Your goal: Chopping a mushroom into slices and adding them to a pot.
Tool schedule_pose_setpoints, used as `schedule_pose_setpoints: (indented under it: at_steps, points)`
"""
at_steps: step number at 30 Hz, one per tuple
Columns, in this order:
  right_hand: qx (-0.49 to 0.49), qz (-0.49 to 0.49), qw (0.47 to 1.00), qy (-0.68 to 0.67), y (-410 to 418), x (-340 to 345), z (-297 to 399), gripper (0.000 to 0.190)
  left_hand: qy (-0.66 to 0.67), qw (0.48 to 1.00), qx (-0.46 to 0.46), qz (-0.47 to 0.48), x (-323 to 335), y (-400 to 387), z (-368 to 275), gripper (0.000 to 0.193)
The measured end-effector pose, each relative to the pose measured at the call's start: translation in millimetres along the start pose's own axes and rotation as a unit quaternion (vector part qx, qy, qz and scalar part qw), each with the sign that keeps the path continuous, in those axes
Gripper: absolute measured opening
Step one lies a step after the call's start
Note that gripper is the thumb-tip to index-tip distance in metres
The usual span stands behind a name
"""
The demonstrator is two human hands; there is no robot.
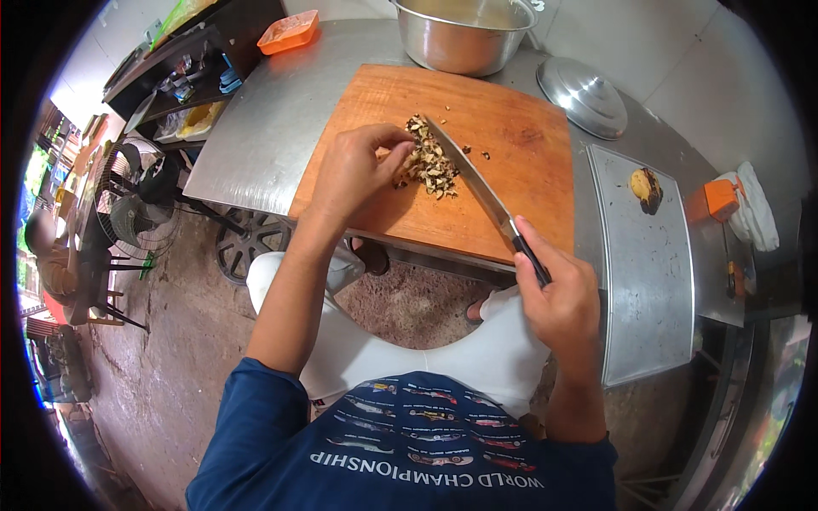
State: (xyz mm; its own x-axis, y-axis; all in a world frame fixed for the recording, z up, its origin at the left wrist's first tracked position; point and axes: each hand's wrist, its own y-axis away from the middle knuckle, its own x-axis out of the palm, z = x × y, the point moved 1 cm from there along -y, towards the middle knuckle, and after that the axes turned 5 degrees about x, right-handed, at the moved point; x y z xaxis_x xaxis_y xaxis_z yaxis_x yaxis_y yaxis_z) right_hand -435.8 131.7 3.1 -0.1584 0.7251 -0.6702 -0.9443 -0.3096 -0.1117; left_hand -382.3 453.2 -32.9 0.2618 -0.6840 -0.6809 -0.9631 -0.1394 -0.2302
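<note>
My right hand (562, 294) grips the black handle of a kitchen knife (473, 175). Its long steel blade slants up and left across a wooden cutting board (511, 134). Against the blade's left side lies a heap of chopped food pieces (434, 167), pale with dark brown or black edges. At the heap's left edge is my left hand (361, 163), fingers curled and the thumb close to the index finger. Whether a piece sits between those fingertips is hidden. A few stray bits are scattered on the board right of the blade.
A large metal pot (466, 41) stands behind the board, with a metal lid (583, 97) to its right. On the right, a metal tray (645, 281) holds a charred yellowish food piece (646, 190). An orange basket (289, 32), a fan (137, 198) and a seated person (57, 268) are leftward.
</note>
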Motion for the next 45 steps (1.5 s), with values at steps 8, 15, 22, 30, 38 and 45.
schedule_pose_setpoints:
  at_steps: [8, 15, 22, 30, 38, 45]
  points:
    - [-0.112, -0.072, 0.988, 0.080, 8.1, -30.2, -23.7, 0.042, -0.029, 0.989, 0.143, -0.001, 37.1, -38.1, 32.4, 0.062]
    - [0.088, -0.065, 0.993, 0.051, -2.4, -7.8, -48.3, 0.044, 0.029, 0.982, 0.167, 0.086, 47.8, -31.1, -12.2, 0.064]
    - [-0.065, -0.037, 0.996, 0.055, -3.8, -10.4, -37.8, 0.045, 0.063, 0.989, 0.127, -0.034, 22.1, -45.7, 8.7, 0.050]
    - [-0.031, -0.055, 0.997, 0.037, 2.6, -23.8, -41.5, 0.045, -0.045, 0.970, 0.205, 0.123, 45.8, -112.1, 39.3, 0.065]
    - [0.109, -0.063, 0.987, -0.096, 7.5, -26.0, -79.1, 0.045, -0.006, 0.949, 0.144, 0.279, 17.7, -62.1, -14.8, 0.048]
    - [0.130, -0.054, 0.976, -0.166, -23.0, -7.5, -73.0, 0.046, -0.188, 0.934, 0.293, 0.078, 28.2, -15.6, -13.6, 0.070]
